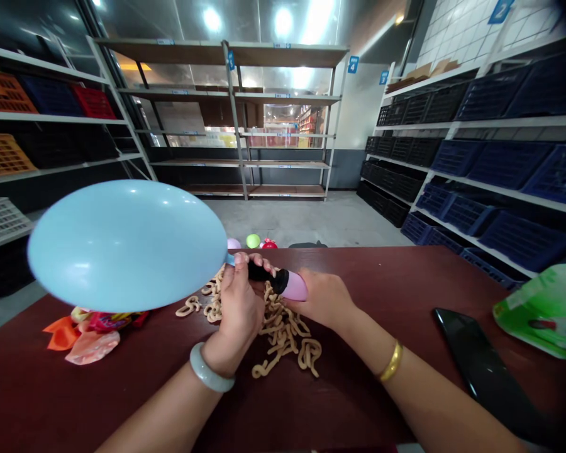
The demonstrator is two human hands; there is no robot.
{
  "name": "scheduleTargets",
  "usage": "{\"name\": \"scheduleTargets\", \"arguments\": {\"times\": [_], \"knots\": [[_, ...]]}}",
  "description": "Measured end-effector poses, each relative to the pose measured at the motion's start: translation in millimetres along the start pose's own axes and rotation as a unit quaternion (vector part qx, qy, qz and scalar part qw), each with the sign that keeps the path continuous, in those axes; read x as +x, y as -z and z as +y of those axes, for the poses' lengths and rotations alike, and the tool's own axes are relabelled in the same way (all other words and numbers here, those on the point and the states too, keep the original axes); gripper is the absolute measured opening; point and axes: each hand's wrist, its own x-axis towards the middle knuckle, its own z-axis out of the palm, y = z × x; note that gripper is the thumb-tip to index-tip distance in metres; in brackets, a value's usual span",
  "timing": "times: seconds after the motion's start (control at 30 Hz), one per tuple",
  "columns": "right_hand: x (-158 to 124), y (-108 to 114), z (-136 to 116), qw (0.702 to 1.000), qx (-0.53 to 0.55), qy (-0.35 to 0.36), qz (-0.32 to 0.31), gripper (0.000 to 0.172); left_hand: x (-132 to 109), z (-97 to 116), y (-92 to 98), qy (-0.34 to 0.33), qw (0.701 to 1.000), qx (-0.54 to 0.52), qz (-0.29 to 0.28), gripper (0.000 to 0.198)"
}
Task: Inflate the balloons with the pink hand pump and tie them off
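Observation:
A large inflated light-blue balloon [127,245] stretches out to the left of my hands. My left hand [240,305] is closed around the balloon's neck and the black end of a hand-held balloon pump [279,281]. The pump's pink part [295,287] sits in my closed right hand [324,299], which hides its far end. Under both hands, a heap of tan, curly loops [283,336] lies on the tabletop; I cannot make out what they are. Left of the heap, below the balloon, lie limp orange and pink pieces [92,347], perhaps uninflated balloons, with colourful wrapping.
On the dark red table [396,270], a black phone [481,365] and a green pouch [544,311] lie to the right. Beyond the far edge, a green balloon [253,240] shows. Metal shelves [287,97] stand behind; blue crates [509,163] fill racks at right.

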Motion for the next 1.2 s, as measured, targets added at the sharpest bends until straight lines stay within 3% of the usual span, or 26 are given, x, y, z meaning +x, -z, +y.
{"name": "scheduleTargets", "arguments": {"times": [0.1,0.3,0.5,0.63,0.8,1.0,1.2], "knots": [[5,-2,11,1.000,-0.015,0.008,0.004,0.053,16,20,6.8,-0.024,1.000,0.004,0.003,0.017],[12,-1,37,0.998,-0.068,0.017,0.005,0.052,47,50,29.5,-0.060,0.994,-0.023,0.084,0.017],[11,-4,37,0.996,-0.085,0.017,-0.006,0.049,41,30,28.8,-0.063,0.996,-0.023,0.063,0.018],[7,-5,21,0.998,-0.065,0.012,-0.006,0.047,23,6,20.0,-0.024,0.999,-0.019,0.018,0.020],[1,-1,3,0.999,-0.032,0.004,0.002,0.045,-3,-13,5.6,0.022,1.000,-0.017,0.004,0.019],[-2,3,-2,1.000,-0.004,0.006,0.016,0.051,-10,-8,-4.1,0.011,1.000,-0.009,-0.002,0.017],[8,-2,16,1.000,-0.016,0.007,0.001,0.055,20,18,11.0,-0.010,0.999,0.014,0.027,0.021]]}}
